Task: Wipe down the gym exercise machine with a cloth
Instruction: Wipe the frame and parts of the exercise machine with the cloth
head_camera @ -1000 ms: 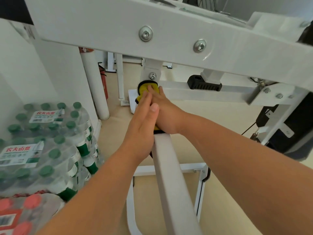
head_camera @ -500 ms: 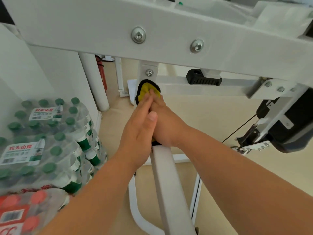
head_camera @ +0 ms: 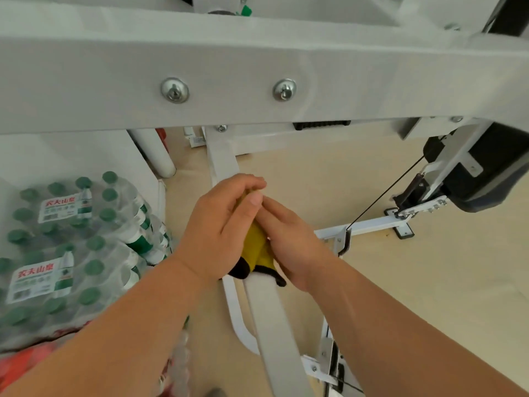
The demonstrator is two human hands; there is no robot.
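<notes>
now both hands are wrapped together over the yellow cloth [head_camera: 256,247] on the sloping white bar [head_camera: 274,325] of the machine. the left hand [head_camera: 217,224] sits on top, its fingers curled over the cloth and its thumb laid across the front, so it grips cloth and bar together. the right hand [head_camera: 289,239] lies along the bar's right side with its fingers nearly straight, pressing the cloth against the metal; its fingertips slip under the left thumb and its own thumb is hidden. the cloth's black-edged end sticks out below both palms, about halfway along the visible bar.

half a second ago the hands were up at the top of this bar, by its bolted joint, with the cloth showing above the fingertips. they have since slid down towards the camera, and a bare stretch of bar now shows above them. the wide crossbeam [head_camera: 257,67] also fills more of the view than it did.

that white crossbeam runs across the top with two bolts [head_camera: 174,90] in its face. to the right, a thin black cable [head_camera: 383,196] slants down from a black padded part [head_camera: 486,167] to the frame on the floor [head_camera: 429,296], which is a pale beige. on the left stand shrink-wrapped packs of green-capped water bottles [head_camera: 71,239], with a red pack [head_camera: 25,365] below them and a white post [head_camera: 154,153] behind.
</notes>
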